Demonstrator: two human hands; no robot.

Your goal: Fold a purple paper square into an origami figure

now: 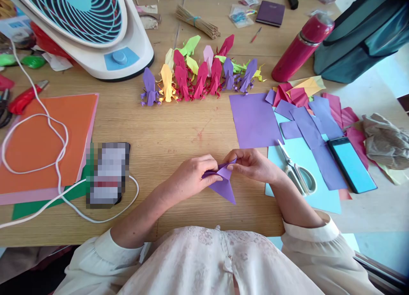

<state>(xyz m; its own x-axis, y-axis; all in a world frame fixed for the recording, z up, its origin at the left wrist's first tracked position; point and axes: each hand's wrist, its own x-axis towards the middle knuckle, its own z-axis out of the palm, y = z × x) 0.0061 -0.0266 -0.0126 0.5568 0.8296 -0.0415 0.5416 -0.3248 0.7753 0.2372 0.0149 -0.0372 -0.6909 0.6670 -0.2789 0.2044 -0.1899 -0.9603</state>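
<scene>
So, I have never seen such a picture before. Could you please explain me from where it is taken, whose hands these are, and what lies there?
There is no machine here: a person works with two bare hands. The one picture comes from a camera worn on the head, looking forward and down, so the left hand appears on the left side.

Together, the left hand and the right hand hold a folded piece of purple paper above a wooden table. Beyond them stand colourful folded paper figures.

At left are a fan and an orange sheet with a white cable across it. At right are scissors, loose paper pieces and a red flask.
</scene>
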